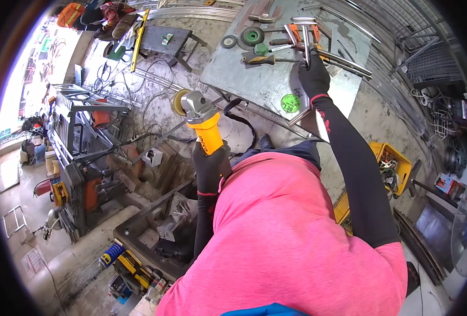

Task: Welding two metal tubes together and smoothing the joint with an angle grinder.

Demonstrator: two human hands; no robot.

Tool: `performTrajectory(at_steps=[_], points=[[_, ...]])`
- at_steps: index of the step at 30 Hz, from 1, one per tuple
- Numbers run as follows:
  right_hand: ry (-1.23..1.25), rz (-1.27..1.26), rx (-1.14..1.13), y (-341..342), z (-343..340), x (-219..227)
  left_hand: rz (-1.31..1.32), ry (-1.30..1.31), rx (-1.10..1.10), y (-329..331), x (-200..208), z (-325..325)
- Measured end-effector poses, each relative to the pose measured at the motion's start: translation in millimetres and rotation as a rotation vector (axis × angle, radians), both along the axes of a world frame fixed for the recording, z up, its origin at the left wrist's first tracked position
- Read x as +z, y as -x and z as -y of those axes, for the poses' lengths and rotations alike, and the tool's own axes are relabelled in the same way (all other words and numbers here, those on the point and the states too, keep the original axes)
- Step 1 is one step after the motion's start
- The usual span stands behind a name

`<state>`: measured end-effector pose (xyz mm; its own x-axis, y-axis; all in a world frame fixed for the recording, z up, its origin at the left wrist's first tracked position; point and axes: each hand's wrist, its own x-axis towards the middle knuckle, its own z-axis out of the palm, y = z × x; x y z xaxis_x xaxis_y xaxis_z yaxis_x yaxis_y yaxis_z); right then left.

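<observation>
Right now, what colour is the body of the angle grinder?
Yellow-orange body on the angle grinder, seen in the head view.

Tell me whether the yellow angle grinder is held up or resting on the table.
Held up: the left hand grips the yellow angle grinder off the metal table.

Mostly bare metal and matt cloth, with some glossy plastic.
Table (265, 84): dull grey sheet metal, scuffed, faint sheen. Steel tubes (344, 60): bright, smooth, polished. Grinder (202, 124): glossy yellow plastic body, cast grey metal head, rough tan disc. Both hands, left hand (210, 168) and right hand (313, 76), in matt black knit cloth gloves with sleeves of the same cloth. Shirt (286, 237): matt pink cloth. Crate (389, 158): yellow plastic. Floor (165, 100): rough, stained concrete.
</observation>
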<state>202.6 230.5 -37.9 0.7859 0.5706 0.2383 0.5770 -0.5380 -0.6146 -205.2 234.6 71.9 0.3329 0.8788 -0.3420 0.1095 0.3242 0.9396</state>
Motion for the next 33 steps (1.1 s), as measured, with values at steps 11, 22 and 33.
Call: performTrajectory(at_steps=[11, 22, 33], points=[[0.354, 0.097, 0.002, 28.7, 33.8, 15.6, -0.073, 0.006, 0.062, 4.6, -5.7, -0.5], [0.143, -0.044, 0.041, 34.3, 17.2, -3.7, -0.314, -0.021, -0.272, 5.9, 3.2, 1.9], [0.125, 0.000, 0.119, 30.8, 4.1, -24.7, -0.930, -0.402, -0.627, -17.4, 2.6, 29.2]])
